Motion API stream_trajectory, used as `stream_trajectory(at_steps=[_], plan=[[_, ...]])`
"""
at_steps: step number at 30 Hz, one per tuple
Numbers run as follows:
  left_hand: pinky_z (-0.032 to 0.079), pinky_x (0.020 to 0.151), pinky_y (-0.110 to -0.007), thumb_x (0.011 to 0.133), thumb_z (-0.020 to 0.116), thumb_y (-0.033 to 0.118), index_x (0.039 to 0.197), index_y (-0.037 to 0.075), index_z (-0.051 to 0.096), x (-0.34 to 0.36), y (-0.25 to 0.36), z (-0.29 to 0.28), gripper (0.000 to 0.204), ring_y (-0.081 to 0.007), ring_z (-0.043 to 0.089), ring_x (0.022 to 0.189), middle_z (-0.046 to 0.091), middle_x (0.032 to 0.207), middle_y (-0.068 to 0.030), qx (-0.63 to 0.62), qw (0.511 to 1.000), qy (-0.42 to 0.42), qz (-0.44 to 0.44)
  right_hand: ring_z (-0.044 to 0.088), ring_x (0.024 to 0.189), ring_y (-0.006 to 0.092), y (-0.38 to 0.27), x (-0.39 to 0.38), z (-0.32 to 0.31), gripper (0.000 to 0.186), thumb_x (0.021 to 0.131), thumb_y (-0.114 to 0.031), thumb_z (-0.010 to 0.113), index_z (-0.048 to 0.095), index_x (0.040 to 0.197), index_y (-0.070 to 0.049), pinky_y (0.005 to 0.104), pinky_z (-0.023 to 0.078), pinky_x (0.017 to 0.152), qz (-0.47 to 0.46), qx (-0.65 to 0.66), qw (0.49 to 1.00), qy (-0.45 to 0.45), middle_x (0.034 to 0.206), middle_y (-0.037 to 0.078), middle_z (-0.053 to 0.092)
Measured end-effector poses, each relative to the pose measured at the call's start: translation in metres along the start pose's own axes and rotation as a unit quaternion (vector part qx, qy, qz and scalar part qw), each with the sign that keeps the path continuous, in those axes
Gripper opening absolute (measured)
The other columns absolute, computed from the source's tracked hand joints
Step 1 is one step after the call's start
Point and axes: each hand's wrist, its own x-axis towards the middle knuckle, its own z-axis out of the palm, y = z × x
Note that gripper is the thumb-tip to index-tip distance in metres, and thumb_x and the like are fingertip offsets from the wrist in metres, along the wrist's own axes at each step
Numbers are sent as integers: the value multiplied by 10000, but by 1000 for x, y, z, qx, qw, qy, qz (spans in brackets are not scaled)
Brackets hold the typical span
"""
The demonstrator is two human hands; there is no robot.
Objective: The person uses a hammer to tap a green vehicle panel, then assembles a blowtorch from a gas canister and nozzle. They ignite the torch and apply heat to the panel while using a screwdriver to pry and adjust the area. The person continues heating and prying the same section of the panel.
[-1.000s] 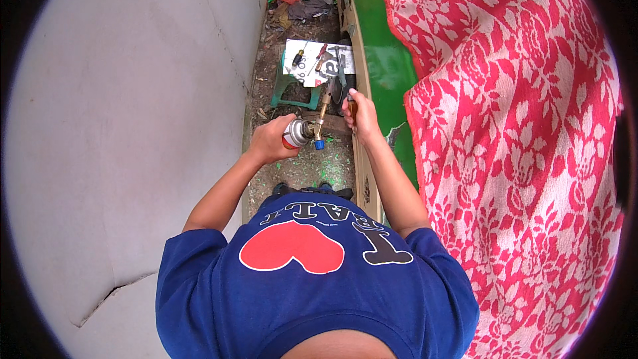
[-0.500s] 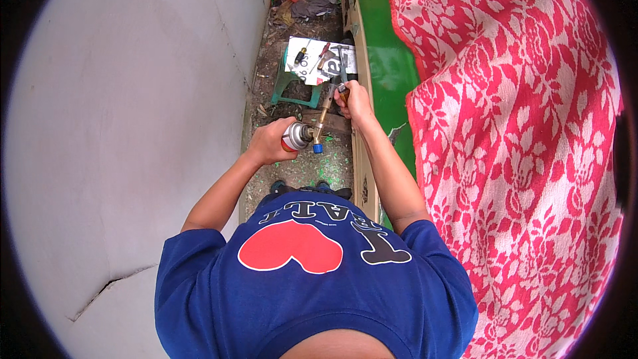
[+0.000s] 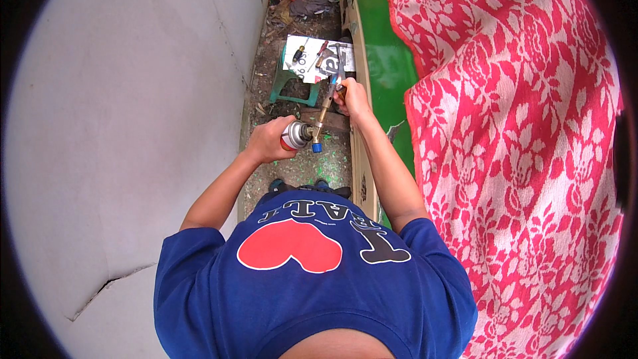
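Red-and-white cloth (image 3: 512, 173), cut off, right of the green stool (image 3: 297, 99); lettered board (image 3: 314, 41) atop it, partly covered by tools (image 3: 323, 47); torch (image 3: 323, 110) on the stool's near side, left hand (image 3: 270, 141) wrapping its canister (image 3: 294, 136); right hand's (image 3: 355, 102) fingers curled round a mostly hidden handle (image 3: 341, 92).

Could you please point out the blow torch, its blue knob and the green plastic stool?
Blow torch (image 3: 323, 109): head view, on its brass tube.
Blue knob (image 3: 317, 147): head view, on its middle.
Green plastic stool (image 3: 279, 85): head view, on its left leg.
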Motion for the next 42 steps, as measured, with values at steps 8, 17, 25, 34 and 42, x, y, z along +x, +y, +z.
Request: stream_trajectory(at_steps=[8,17,25,34,42], plan=[[550,820,-426,559,859,281,1260,78,559,1,2,0,789,-334,659,985,664,1095,-128,-3,1000,13,5,417,501,140,9,10,-14,396,914,-361,413,606,797,-36,309,320,483,5,-5,999,-38,597,12,498],[547,799,-442,577,842,276,1255,54,562,3,-6,4,766,-346,658,969,660,1070,-138,18,999,32,-11,414,558,111,59,-27,-23,280,912,-357,426,545,950,-106,268,310,490,77,234,969,-32,693,-28,468],[531,902,-429,597,836,291,1295,67,548,10,-2,8,787,-347,637,1089,645,1205,-165,20,996,-11,-88,516,628,99,80,-64,-31,170,903,-231,498,576,997,-111,262,427,542,41,116,992,2,745,-24,537],[520,906,-439,634,820,324,1310,83,540,7,-37,18,771,-347,627,1096,635,1213,-150,-20,997,-9,-79,618,767,152,85,-66,-32,286,942,-198,425,607,1113,-57,333,546,687,15,129,991,37,832,16,590],[496,953,-393,607,857,273,1314,76,538,16,-76,23,801,-315,629,1118,639,1210,-140,-87,987,-21,-132,590,769,156,108,-47,-34,418,933,-294,336,613,1154,-72,350,521,736,37,139,987,74,824,1,568]])
